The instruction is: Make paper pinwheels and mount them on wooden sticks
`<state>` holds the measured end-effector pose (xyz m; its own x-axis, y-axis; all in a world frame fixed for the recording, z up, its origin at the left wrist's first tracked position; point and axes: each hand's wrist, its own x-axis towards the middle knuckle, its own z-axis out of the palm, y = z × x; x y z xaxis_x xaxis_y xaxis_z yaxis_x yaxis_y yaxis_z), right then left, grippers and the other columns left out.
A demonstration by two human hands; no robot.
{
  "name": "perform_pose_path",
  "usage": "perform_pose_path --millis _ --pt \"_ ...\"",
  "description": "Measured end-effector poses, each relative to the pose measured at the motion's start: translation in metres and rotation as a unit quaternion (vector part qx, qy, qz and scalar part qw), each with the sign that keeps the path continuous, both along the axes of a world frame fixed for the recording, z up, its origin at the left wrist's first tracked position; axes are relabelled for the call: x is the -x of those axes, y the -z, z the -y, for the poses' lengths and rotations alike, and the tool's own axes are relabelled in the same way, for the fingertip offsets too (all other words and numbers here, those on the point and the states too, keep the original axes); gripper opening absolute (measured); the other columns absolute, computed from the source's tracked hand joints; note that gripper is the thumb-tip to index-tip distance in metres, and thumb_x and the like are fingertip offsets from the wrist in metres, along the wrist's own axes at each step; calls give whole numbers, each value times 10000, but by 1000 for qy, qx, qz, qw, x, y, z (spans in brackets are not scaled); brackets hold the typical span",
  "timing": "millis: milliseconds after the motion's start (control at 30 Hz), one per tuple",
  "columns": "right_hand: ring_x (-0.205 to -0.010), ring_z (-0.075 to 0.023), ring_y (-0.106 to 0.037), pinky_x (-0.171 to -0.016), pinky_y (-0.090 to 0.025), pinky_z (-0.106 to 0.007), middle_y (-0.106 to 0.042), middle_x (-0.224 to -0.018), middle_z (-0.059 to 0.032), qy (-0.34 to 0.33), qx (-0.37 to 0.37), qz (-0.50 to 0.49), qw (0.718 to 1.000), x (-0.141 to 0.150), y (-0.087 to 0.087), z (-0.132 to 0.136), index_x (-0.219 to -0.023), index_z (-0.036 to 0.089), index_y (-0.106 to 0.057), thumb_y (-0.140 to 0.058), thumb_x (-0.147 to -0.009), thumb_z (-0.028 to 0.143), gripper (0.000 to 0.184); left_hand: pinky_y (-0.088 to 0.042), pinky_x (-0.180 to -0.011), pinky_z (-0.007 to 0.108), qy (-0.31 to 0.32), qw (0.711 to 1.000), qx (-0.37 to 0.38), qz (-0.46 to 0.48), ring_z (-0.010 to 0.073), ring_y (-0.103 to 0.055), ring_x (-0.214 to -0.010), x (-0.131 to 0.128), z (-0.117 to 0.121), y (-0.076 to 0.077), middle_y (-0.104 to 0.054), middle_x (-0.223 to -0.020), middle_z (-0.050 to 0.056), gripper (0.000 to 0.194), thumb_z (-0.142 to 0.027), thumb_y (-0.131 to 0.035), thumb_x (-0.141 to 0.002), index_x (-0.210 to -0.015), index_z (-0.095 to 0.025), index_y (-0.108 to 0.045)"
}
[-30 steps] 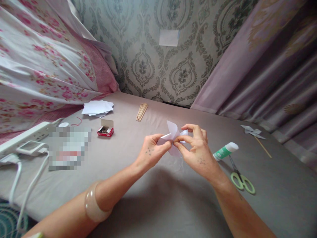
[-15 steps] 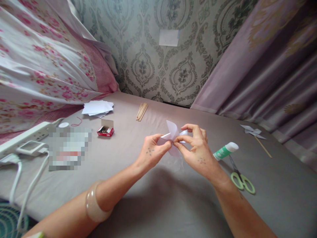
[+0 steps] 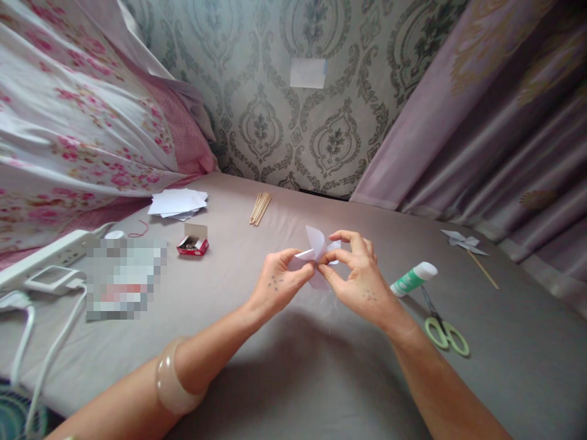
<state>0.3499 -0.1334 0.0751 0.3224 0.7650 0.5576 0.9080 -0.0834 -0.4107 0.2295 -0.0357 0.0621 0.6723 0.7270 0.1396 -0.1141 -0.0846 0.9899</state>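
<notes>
View shifted, right hand point(image 3: 360, 278) pinching paper point(image 3: 315, 241), glue stick point(image 3: 414, 279), scissors point(image 3: 441, 322) beside

a damask-patterned wall point(image 3: 261, 128) stands between floral fabric point(image 3: 92, 134) and a mauve curtain point(image 3: 426, 128) in soft light.

Matt paper pinwheel point(image 3: 315, 241), smooth wooden sticks point(image 3: 261, 209)

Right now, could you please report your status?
Left hand, right hand: pinching paper. Paper: folded, partly hidden by fingers. Nothing blocking; glue stick further right.
</notes>
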Motion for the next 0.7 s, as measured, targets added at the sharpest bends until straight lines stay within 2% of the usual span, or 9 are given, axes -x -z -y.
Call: perform_pose_path --millis 233,433,700 --pt "-1176 -288 -466 -985 -327 -500 -565 -1194 -72 -20 3 3 1000 -3 -3 0 -724 238 -664 -660 -785 238 61 -327 -493 187 1 1000 13 -12 85 -442 -533 -1 -1 1 -537 -557 -25 189 -265 -628 -632 -701 -96 -676" --pt "-1105 -253 -532 -988 -309 -483 -671 -1043 -32 -55 17 6 998 -7 -1 0 -729 244 -637 -648 -797 225 72 -318 -493 187 10 1000 20 -19 82 -434 -534 -1 -3 0 -529 -560 -25 200 -287 -648 -622 -682 -96 -663" --pt "-1033 -230 -552 -953 -329 -448 -691 -928 -15 -67 29 -30 997 -10 -3 -1 -729 239 -634 -647 -791 228 65 -318 -494 186 23 999 -9 -34 81 -427 -537 -1 -4 -1 -522 -567 -29 229 -318 -644 -640 -699 -98 -657"
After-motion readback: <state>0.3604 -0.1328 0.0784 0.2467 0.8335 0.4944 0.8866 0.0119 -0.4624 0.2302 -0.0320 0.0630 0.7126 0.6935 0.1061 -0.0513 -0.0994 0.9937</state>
